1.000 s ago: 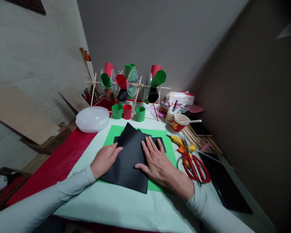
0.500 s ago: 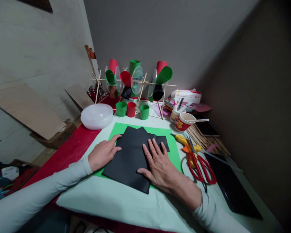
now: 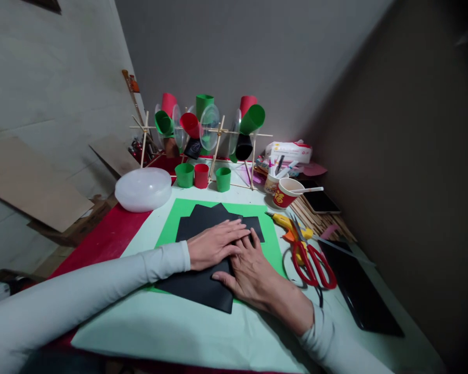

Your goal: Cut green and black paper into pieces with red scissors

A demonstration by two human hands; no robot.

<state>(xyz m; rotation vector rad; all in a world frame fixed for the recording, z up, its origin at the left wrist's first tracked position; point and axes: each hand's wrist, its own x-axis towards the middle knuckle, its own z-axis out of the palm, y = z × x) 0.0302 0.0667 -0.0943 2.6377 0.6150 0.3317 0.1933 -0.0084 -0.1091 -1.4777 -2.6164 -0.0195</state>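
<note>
A folded black paper sheet [image 3: 197,283] lies on a green sheet [image 3: 171,223] on the pale table. My left hand [image 3: 212,243] lies flat across the black paper, fingers stretched to the right. My right hand [image 3: 249,267] presses flat on the same paper just below and to the right, its fingertips partly under the left hand's fingers. A second black piece [image 3: 255,224] shows beneath, near the fingertips.
Red scissors [image 3: 312,262] and a yellow glue gun [image 3: 286,223] lie right of the green sheet. A red paper cup [image 3: 286,193], wooden sticks [image 3: 315,221], a phone [image 3: 322,202], a white dome lid [image 3: 142,189] and a stick-and-cup model [image 3: 206,130] stand behind.
My left hand has slid from the left edge of the black paper across its top toward the right hand. The right hand stays pressed in place.
</note>
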